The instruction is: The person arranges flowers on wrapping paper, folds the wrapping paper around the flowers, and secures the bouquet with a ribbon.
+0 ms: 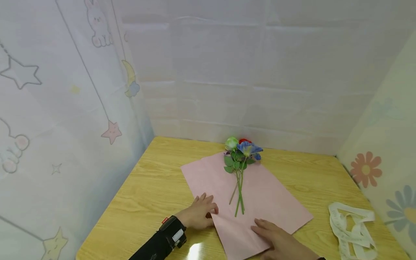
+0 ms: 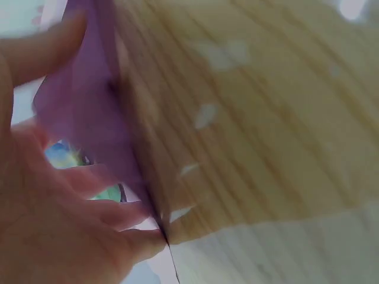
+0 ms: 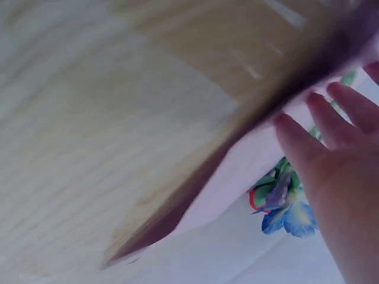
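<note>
A sheet of pink wrapping paper [image 1: 269, 191] lies slanted on the wooden table. On it rests a small bunch of flowers [image 1: 239, 166], with green, red and blue blooms at the far end and bare stems crossing toward me. My left hand [image 1: 199, 212] pinches the paper's left edge, which stands a little off the table. In the left wrist view its thumb and fingers [image 2: 127, 213] are at that edge. My right hand [image 1: 281, 238] lays fairly straight fingers on the near part of the sheet; its thumb is mostly hidden. The right wrist view shows the near edge raised.
A loose heap of white ribbon [image 1: 352, 225] lies at the right side of the table [image 1: 146, 180]. Pale printed cloth walls [image 1: 243, 83] stand behind and along both sides. A black wrist device [image 1: 172, 231] sits on my left forearm.
</note>
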The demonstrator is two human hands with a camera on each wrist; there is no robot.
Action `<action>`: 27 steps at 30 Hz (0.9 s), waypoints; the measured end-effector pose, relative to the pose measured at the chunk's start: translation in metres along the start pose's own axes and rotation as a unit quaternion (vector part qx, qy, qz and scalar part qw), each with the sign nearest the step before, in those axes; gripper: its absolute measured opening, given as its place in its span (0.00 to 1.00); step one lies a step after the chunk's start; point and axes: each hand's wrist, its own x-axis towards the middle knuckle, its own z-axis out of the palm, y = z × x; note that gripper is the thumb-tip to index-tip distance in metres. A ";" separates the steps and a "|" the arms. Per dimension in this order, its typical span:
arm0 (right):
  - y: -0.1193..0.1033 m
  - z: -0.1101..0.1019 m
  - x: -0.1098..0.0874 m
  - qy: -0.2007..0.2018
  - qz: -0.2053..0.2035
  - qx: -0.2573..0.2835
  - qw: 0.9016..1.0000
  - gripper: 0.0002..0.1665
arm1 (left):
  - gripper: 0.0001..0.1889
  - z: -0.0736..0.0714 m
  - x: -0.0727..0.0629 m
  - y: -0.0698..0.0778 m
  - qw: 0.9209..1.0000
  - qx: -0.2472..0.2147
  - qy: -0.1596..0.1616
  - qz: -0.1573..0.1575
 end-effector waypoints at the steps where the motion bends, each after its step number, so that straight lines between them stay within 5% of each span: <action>1: 0.000 -0.002 0.000 -0.002 0.019 0.028 0.999 0.45 | 0.07 0.000 0.001 0.000 1.000 0.002 0.016 0.006; 3: 0.001 -0.007 0.001 0.018 0.040 0.073 0.996 0.40 | 0.05 0.000 0.006 0.000 0.998 0.014 0.055 0.021; 7: 0.006 -0.019 0.011 0.109 0.036 0.115 0.987 0.14 | 0.10 -0.001 0.022 -0.003 0.992 0.022 0.124 0.025; 10: 0.010 -0.025 0.023 0.133 0.076 0.159 0.975 0.20 | 0.14 -0.003 0.033 -0.004 0.991 -0.028 0.132 0.002; 18: 0.012 -0.027 0.044 0.139 0.194 0.140 0.961 0.23 | 0.21 -0.017 0.042 0.001 0.992 -0.083 0.054 -0.077; 21: 0.008 -0.024 0.046 0.154 0.200 0.133 0.958 0.31 | 0.27 -0.020 0.041 0.003 0.994 -0.068 0.039 -0.072; 27: 0.001 -0.014 0.047 0.178 0.182 0.102 0.962 0.27 | 0.25 -0.019 0.033 0.009 0.998 -0.004 0.033 -0.048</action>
